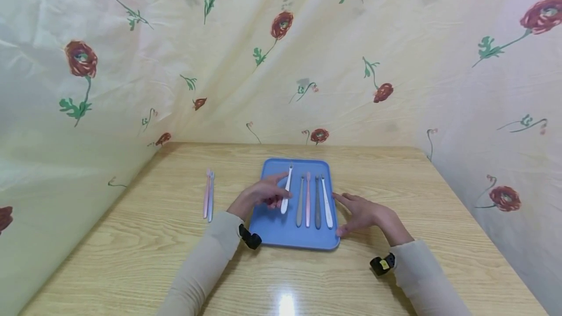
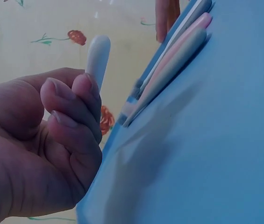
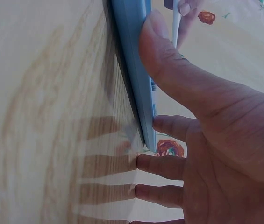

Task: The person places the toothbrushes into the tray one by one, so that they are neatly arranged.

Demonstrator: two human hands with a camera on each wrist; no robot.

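My left hand (image 1: 268,192) pinches a white toothbrush (image 1: 284,206) above the left part of a blue tray (image 1: 272,233). In the left wrist view the rounded end of the white handle (image 2: 99,53) sticks out past the curled fingers. To its right a grey toothbrush (image 1: 300,208), a pink toothbrush (image 1: 308,204), a dark grey toothbrush (image 1: 318,208) and another white toothbrush (image 1: 327,211) lie side by side on the tray. My right hand (image 1: 362,212), fingers spread, touches the tray's right edge with its thumb (image 3: 157,35) and index finger.
Left of the tray, a pink toothbrush (image 1: 206,196) and a blue toothbrush (image 1: 211,199) lie close together on the wooden table (image 1: 153,238). A flowered cloth (image 1: 237,62) hangs behind the table and along both sides.
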